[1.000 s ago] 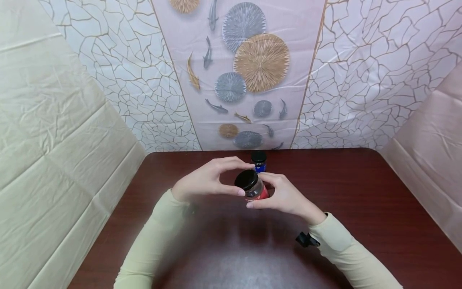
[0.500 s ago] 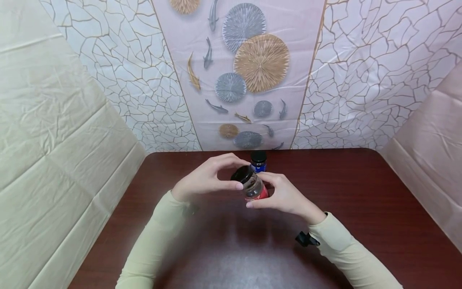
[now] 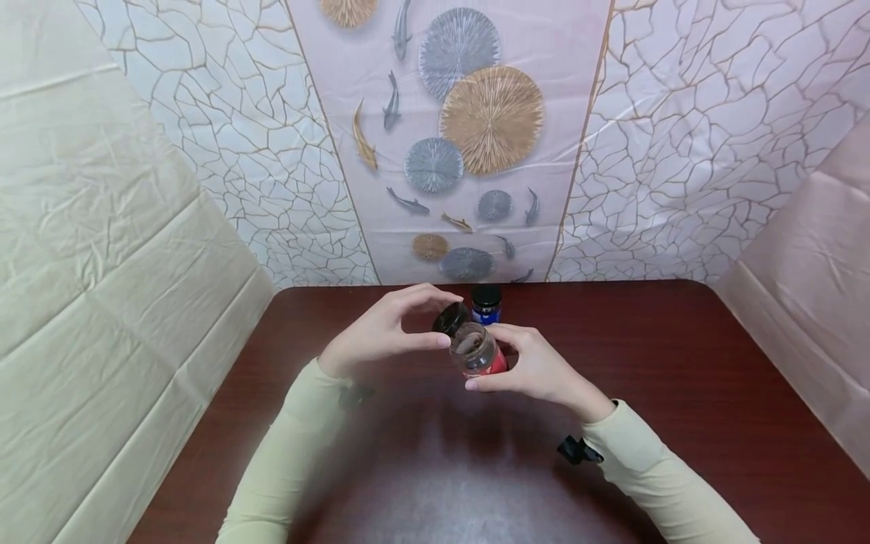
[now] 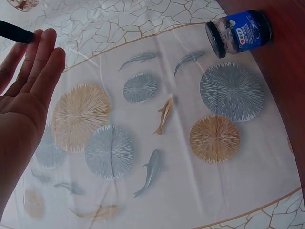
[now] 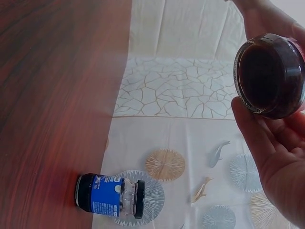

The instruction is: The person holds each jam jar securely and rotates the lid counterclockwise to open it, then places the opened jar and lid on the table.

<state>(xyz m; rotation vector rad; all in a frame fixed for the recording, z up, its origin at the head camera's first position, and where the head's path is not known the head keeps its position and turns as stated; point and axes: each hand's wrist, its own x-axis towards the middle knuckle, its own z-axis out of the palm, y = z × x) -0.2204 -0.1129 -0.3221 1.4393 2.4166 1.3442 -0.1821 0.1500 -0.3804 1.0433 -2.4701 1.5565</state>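
My left hand (image 3: 381, 329) pinches a black lid (image 3: 450, 318) between thumb and fingers, tilted up at the jar's upper left. Just beside it, my right hand (image 3: 537, 366) grips a glass jar (image 3: 479, 355) with a red label, its uncovered mouth leaning left. Dark contents fill the lower part of that jar. The right wrist view shows the jar's round base (image 5: 262, 78) over the fingers. In the left wrist view, the lid (image 4: 14, 32) appears edge-on at the fingertips. Behind both hands stands a second jar (image 3: 485, 304), blue-labelled, with its black lid on.
A dark reddish-brown table (image 3: 646, 363) lies beneath the hands. A patterned cloth (image 3: 496, 121) with fish and round motifs hangs behind its far edge, and pale cloth walls (image 3: 115, 287) flank both sides. A black wrist mount (image 3: 578, 451) sticks out below the right sleeve.
My left hand has lifted the black lid off the red-labelled jar and moved it slightly up and left. The jar's open mouth now shows. My right hand has barely moved.
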